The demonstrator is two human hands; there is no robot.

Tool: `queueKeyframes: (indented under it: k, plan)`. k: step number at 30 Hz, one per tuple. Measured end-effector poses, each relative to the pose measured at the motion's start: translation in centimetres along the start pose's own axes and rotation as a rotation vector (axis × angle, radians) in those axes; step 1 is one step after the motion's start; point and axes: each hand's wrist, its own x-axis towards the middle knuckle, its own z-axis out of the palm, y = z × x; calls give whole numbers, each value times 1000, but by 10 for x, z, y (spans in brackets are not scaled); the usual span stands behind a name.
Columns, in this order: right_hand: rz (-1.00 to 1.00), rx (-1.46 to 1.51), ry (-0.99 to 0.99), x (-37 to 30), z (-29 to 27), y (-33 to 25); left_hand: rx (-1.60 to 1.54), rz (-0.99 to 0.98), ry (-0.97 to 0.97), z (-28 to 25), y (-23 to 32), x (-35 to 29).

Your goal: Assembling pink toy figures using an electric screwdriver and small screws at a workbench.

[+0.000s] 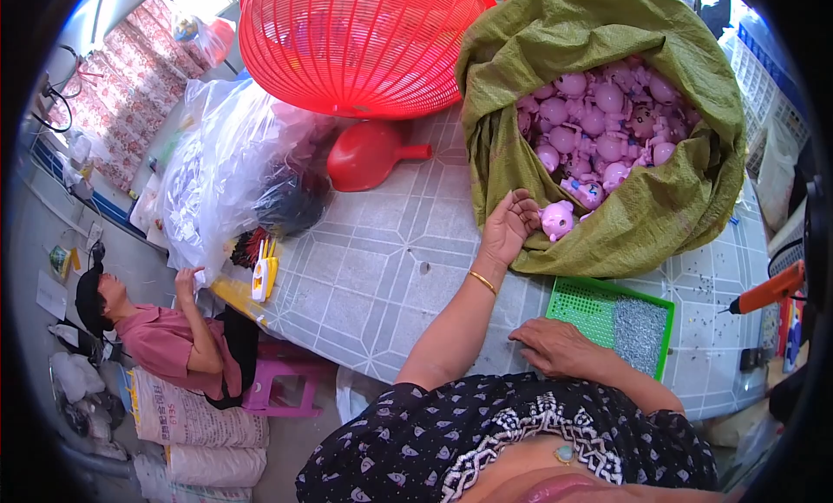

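My left hand (510, 224), a gold bangle on its wrist, is raised at the near left rim of a large olive-green woven sack (599, 238). Its fingers are loosely bent and apart. A pink toy animal head or figure (556, 220) is right beside the fingertips, at the sack's opening; whether they touch it I cannot tell. Inside the sack lie many similar pink toy figures (593, 121). Low over the table's near edge, my right hand (555, 345) rests with loosely extended fingers, nothing visible in them. Just beyond it stands a green tray (577, 308) holding small silvery screws (639, 334).
An orange electric screwdriver (768, 290) juts in at the right. A red basket (364, 61), a red scoop (369, 156) and clear plastic bags (230, 147) occupy the table's far left. A co-worker (169, 334) sits at the left on a pink stool (286, 386).
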Motion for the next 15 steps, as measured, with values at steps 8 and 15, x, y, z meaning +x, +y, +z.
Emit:
queueKeyframes:
  k: [8, 15]
  plan:
    - [-4, 0, 11, 0, 1, 1, 10, 4, 10, 1, 0, 0]
    - [-18, 0, 26, -1, 2, 2, 10, 3, 10, 0, 0, -1]
